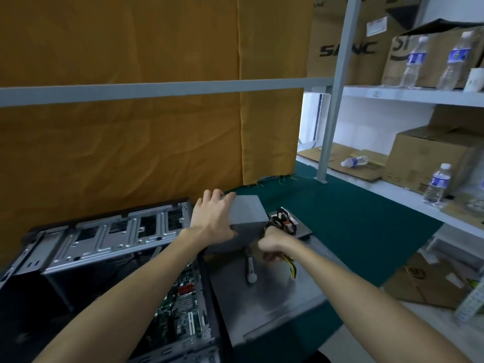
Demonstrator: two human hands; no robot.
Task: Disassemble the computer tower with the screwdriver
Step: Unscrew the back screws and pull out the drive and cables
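The open computer tower point(104, 239) lies on its side at the left, its motherboard point(180, 305) showing. Just right of the case is a grey power supply box point(248, 212), and my left hand point(213, 218) grips its left side. My right hand point(273, 244) holds the bundle of black, red and yellow cables point(284, 222) that comes off the box. A grey-handled screwdriver point(250, 269) lies on the removed grey side panel point(269, 297) below my right hand.
A green mat point(353, 221) covers the table. An orange cloth point(131, 140) hangs behind. White shelves point(392, 95) at the right carry cardboard boxes point(429, 158) and water bottles point(437, 184). More boxes sit low at the right.
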